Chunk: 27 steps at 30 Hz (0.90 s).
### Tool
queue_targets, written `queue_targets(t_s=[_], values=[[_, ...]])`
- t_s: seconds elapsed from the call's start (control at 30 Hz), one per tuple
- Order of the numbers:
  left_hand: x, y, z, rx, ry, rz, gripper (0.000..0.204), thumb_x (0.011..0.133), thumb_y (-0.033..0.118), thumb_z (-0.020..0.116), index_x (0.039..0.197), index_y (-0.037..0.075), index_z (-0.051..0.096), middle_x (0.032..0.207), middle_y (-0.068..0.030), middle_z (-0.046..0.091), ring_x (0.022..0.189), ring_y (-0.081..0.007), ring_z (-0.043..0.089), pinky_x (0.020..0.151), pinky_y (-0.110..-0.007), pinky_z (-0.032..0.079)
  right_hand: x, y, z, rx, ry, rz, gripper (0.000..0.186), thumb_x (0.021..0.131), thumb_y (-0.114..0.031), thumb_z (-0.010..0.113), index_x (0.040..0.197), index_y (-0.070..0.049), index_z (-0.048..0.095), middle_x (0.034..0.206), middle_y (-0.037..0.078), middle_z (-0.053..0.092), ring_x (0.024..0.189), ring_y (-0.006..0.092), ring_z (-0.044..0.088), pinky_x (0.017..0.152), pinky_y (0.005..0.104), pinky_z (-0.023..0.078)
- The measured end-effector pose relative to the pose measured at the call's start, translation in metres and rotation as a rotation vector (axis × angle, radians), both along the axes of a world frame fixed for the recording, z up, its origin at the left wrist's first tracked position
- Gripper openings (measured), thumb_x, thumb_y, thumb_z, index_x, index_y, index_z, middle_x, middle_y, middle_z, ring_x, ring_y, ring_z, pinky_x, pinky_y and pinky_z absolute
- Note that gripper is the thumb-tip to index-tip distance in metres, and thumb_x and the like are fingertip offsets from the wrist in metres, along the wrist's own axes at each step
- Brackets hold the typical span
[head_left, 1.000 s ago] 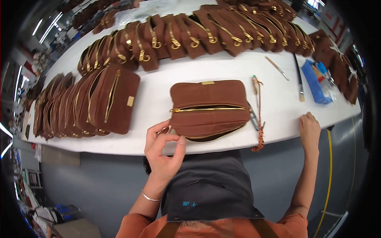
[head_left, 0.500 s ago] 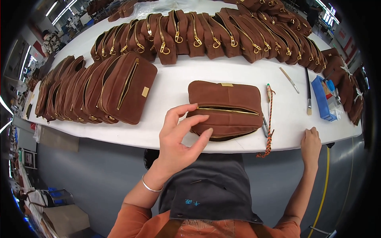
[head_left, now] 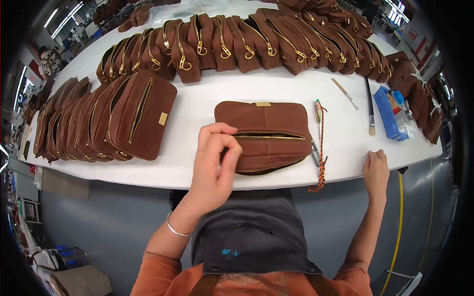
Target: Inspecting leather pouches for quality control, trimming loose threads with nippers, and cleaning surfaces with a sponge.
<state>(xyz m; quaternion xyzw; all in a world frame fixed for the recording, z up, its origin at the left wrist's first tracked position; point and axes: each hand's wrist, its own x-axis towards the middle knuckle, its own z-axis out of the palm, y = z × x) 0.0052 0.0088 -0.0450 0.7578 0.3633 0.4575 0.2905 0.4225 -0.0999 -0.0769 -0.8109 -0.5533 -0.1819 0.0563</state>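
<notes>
A brown zip pouch lies flat in front of me, its brass front zipper parted along the slit. A second zipper, along the pouch's near edge, also gapes. At the pouch's left end is my left hand, its fingers curled in and the thumb close to them. One fingertip is by the left end of the front zipper; whether anything sits in the pinch is hidden. My right hand rests closed on the table's near edge, well right of the pouch, and its palm side does not show.
Brown pouches stand in a row at the back and a stack at left. Right of the pouch lie a pen with a braided cord, metal tweezers, two brushes and a blue bin on the white table.
My left hand's spread fingers have curled together and drawn back toward the pouch's left end. The whole view has shifted slightly; my right hand still rests on the table edge.
</notes>
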Motion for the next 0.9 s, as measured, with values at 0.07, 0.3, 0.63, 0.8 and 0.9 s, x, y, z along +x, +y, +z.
queue_targets(t_s=[0.07,0.3,0.63,0.8,0.9], values=[[-0.008,0.001,0.0,-0.168,-0.18,-0.016,0.003,0.097,0.005,0.057,0.099,0.003,0.058,0.122,-0.009,0.052,0.103,-0.0172,0.05,0.093,-0.029,0.038,-0.01,0.005,0.007,-0.011,0.043,-0.023,0.019,0.092,-0.005,0.056,0.107,0.004,0.064,0.104,0.015,0.059,0.099,0.0343,0.06,0.084,0.0428,0.051],[-0.047,0.0,-0.008,-0.379,-0.738,-0.266,0.026,0.1,0.019,0.052,0.085,0.0,0.059,0.101,-0.0101,0.058,0.096,-0.0145,0.051,0.088,-0.03,0.039,-0.037,0.022,0.036,0.226,0.261,0.148,0.022,0.091,-0.006,0.066,0.112,0.002,0.066,0.113,0.017,0.065,0.105,0.0363,0.062,0.088,0.0399,0.051],[-0.011,-0.002,-0.027,-0.132,-0.345,0.15,0.02,0.092,0.01,0.068,0.107,0.001,0.058,0.115,-0.0123,0.06,0.102,-0.0195,0.059,0.089,-0.032,0.049,-0.16,0.108,0.063,0.208,0.217,0.981,0.036,0.077,-0.01,0.078,0.11,-0.003,0.066,0.101,0.01,0.063,0.095,0.027,0.061,0.082,0.039,0.048],[0.003,0.0,-0.022,-0.086,-0.243,0.245,0.036,0.089,0.014,0.073,0.116,-0.002,0.055,0.111,-0.0125,0.058,0.103,-0.0223,0.059,0.089,-0.033,0.049,-0.183,0.13,0.069,0.157,0.138,1.062,0.036,0.074,-0.007,0.077,0.109,-0.003,0.067,0.089,0.008,0.059,0.087,0.0248,0.061,0.078,0.0387,0.049],[0.011,0.004,-0.014,-0.075,-0.234,0.277,0.044,0.088,0.013,0.074,0.123,-0.002,0.051,0.114,-0.0127,0.057,0.107,-0.0216,0.057,0.093,-0.034,0.047,-0.199,0.141,0.07,0.27,0.067,1.144,0.031,0.073,-0.006,0.072,0.104,-0.003,0.07,0.08,0.006,0.06,0.075,0.024,0.063,0.067,0.0369,0.052]])
